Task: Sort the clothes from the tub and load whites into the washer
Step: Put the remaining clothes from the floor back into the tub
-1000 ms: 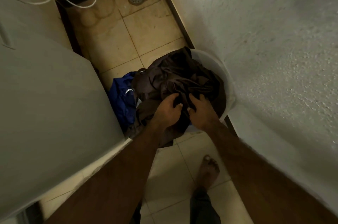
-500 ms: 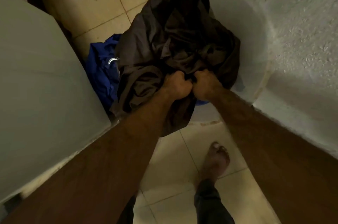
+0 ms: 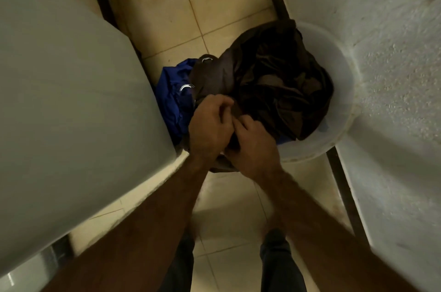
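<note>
A translucent white tub sits on the tiled floor, pressed against the rough white wall on its right side. It is heaped with a dark brown garment that rises above the rim and spills over the tub's near-left edge. A bright blue garment is bunched on the tub's left, wedged between the tub and the pale grey washer that stands just left of it. Two small silvery curved pieces show where the blue cloth meets the brown; what they are cannot be told. No white clothing is visible in the tub. Both hands are at the tub's near edge, touching each other side by side. The left hand has its fingers curled down over a fold of the brown garment, gripping it. The right hand, just to its right, has its fingers dug into the same brown cloth and closed around it. Nearer than the tub, the person's legs in dark trousers stand on the floor, partly hidden under the two bare forearms.
</note>
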`<move>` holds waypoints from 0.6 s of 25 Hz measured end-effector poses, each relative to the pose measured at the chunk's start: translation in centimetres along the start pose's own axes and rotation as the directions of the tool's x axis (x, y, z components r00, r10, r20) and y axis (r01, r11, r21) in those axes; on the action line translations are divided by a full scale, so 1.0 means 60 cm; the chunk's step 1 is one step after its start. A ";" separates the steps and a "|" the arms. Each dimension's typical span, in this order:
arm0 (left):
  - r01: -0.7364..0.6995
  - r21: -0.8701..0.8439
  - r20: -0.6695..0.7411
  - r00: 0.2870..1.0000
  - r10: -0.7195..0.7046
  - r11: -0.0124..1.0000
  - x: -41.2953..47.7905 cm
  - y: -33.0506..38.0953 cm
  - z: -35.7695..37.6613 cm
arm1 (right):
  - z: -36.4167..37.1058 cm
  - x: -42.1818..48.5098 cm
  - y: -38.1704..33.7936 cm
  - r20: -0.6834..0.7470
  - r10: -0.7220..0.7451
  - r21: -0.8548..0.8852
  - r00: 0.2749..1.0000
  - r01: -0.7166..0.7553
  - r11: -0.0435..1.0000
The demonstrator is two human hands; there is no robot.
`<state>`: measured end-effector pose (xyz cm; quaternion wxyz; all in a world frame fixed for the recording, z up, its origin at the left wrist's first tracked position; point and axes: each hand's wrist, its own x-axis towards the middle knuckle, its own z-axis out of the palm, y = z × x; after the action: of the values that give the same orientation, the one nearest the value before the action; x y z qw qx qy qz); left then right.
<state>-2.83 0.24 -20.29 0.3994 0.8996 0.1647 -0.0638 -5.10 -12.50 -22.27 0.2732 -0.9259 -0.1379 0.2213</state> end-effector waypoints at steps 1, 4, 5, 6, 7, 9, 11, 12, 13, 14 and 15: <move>-0.019 0.056 -0.010 1.000 0.019 0.998 -0.011 -0.010 -0.013 | 0.013 0.007 -0.008 -0.019 -0.024 -0.046 1.000 0.023 0.999; -0.035 0.120 0.034 0.999 0.031 0.992 -0.042 -0.046 -0.031 | 0.017 0.025 -0.016 -0.104 -0.033 -0.113 0.994 0.021 0.993; -0.037 0.123 0.047 0.998 0.031 0.992 -0.050 -0.055 -0.034 | 0.011 0.030 -0.015 -0.110 -0.026 -0.099 0.994 0.015 0.995; -0.038 0.120 0.056 0.998 0.031 0.992 -0.057 -0.062 -0.033 | 0.001 0.034 -0.012 -0.115 -0.013 -0.082 0.993 0.004 0.997; -0.029 0.112 0.062 0.998 0.022 0.993 -0.063 -0.064 -0.032 | -0.013 0.036 -0.007 -0.146 0.003 -0.056 0.989 -0.011 0.998; 0.035 0.112 0.077 0.996 -0.044 0.993 -0.075 -0.058 -0.029 | -0.053 0.042 0.004 -0.281 0.078 0.049 0.957 -0.067 0.997; 0.132 0.182 0.097 0.984 -0.152 0.974 -0.078 -0.053 -0.022 | -0.104 0.049 0.020 -0.410 0.207 0.198 0.888 -0.135 0.971; 0.169 0.226 0.107 0.975 -0.197 0.959 -0.076 -0.055 -0.016 | -0.129 0.054 0.030 -0.457 0.289 0.279 0.841 -0.173 0.944; 0.194 0.264 0.121 0.965 -0.232 0.945 -0.074 -0.057 -0.009 | -0.150 0.059 0.042 -0.490 0.377 0.356 0.786 -0.214 0.909; 0.213 0.280 0.136 0.956 -0.259 0.936 -0.071 -0.057 -0.001 | -0.164 0.062 0.055 -0.499 0.464 0.430 0.732 -0.257 0.866; 0.233 0.279 0.142 0.950 -0.280 0.932 -0.067 -0.054 0.007 | -0.171 0.062 0.068 -0.480 0.541 0.489 0.691 -0.302 0.818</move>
<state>-7.69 0.99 -21.83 0.2800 0.9052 0.2346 -0.2171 3.64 -18.96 -18.13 0.4128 -0.8836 0.2212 -0.0032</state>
